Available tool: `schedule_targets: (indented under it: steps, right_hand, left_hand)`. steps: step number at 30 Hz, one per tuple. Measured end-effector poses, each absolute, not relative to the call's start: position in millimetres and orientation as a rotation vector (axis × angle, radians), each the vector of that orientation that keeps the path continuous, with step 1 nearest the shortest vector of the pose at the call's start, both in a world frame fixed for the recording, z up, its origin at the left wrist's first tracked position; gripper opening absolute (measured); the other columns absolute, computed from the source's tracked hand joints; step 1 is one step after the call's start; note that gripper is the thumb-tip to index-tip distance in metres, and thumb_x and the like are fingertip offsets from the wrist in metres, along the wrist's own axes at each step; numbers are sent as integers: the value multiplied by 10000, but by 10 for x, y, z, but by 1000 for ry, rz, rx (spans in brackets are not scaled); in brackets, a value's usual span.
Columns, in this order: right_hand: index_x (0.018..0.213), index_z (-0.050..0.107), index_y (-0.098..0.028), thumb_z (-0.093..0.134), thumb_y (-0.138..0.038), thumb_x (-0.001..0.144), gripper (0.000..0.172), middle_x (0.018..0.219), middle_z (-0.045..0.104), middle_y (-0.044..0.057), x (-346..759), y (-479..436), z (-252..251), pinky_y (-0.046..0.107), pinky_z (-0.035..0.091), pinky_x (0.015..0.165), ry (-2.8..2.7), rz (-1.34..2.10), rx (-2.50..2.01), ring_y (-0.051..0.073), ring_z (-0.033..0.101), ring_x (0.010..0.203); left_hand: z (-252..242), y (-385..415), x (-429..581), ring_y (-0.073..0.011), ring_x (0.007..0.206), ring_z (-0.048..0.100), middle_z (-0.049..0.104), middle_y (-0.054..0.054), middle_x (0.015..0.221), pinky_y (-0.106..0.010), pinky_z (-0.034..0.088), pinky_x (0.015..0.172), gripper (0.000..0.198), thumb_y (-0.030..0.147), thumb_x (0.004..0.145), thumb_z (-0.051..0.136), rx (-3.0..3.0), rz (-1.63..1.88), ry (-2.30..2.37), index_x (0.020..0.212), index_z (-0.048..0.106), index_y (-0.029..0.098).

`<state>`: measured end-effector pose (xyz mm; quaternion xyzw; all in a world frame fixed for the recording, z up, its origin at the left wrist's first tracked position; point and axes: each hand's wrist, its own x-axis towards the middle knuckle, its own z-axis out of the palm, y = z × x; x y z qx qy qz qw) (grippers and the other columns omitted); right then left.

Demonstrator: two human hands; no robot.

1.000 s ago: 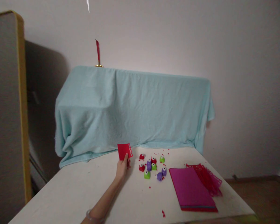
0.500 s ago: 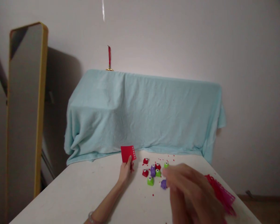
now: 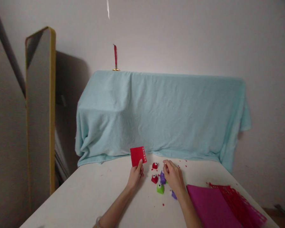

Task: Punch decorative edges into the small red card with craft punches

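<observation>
My left hand pinches a small red square sheet at its lower edge, thumb on the front; a row of small pale squares runs down its right side. To the right, my right hand hovers over the small figures with thumb and fingertips drawn together; whatever lies in them is too small to make out. Between the hands sit one-eyed figures: a red one at the back, another red one nearer, a purple one and a green one. A second purple figure is partly hidden by my right wrist.
On the right of the white table lie a magenta sheet and a heap of red cut-out netting. Tiny red bits are scattered about. A light blue cloth drapes over something behind; a yellow-framed mirror leans at left.
My right hand has moved from close to the camera forward and left to the figures. The magenta sheet has come into view. My left hand keeps hold of the red sheet; the view has shifted slightly.
</observation>
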<state>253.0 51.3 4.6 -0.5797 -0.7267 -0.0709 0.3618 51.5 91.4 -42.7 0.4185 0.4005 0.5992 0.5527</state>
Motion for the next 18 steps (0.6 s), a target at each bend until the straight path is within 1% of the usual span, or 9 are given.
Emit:
schedule_targets:
  steps: [4, 8, 13, 18]
  right_hand:
    - [996, 617, -213, 433, -146, 869, 233, 899, 640, 53, 2650, 552, 8, 272, 423, 749, -1825, -148, -1575, 197, 604, 840]
    - [948, 642, -205, 503, -130, 820, 203, 917, 628, 61, 2683, 557, -37, 298, 405, 840, -1849, -138, -1584, 215, 562, 924]
    - [856, 674, -210, 552, -189, 831, 126, 900, 621, 56, 2584, 502, -43, 311, 382, 860, -1927, -112, -1611, 214, 531, 931]
    - [835, 693, -202, 575, -259, 840, 131, 910, 620, 66, 2540, 461, -20, 325, 362, 876, -1920, -152, -1665, 221, 518, 945]
  left_hand:
    - [-368, 854, 540, -66, 380, 370, 390, 57, 498, -203, 316, 387, 504, 628, 781, 579, 996, 1360, 891, 584, 461, 179]
    - [-308, 816, 528, -69, 371, 409, 478, 30, 532, -212, 330, 391, 455, 582, 769, 617, 1043, 1357, 851, 628, 517, 161]
    - [-318, 816, 522, -70, 402, 420, 519, 18, 577, -201, 313, 376, 405, 536, 739, 662, 1024, 1416, 894, 713, 583, 141]
    - [-316, 797, 508, -73, 426, 432, 512, 14, 591, -195, 318, 385, 425, 537, 726, 676, 1063, 1405, 940, 774, 631, 117]
